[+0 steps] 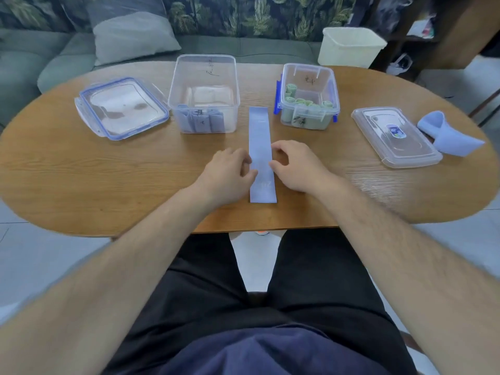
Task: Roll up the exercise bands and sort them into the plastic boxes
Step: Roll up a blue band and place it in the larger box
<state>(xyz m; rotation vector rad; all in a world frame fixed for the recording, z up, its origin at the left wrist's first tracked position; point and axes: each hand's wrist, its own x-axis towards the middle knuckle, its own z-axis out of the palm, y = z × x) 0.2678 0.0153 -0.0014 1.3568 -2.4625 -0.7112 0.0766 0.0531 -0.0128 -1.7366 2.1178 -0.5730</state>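
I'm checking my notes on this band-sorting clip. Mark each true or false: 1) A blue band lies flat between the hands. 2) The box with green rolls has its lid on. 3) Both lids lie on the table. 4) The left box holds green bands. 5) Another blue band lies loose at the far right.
1) True: the flat blue band lies lengthwise between the left hand and right hand, fingers at its edges.
2) False: the green-roll box is open.
3) True: one lid lies at the left, another lid at the right.
4) False: the left box holds blue bands.
5) True: the loose blue band lies beside the right lid.
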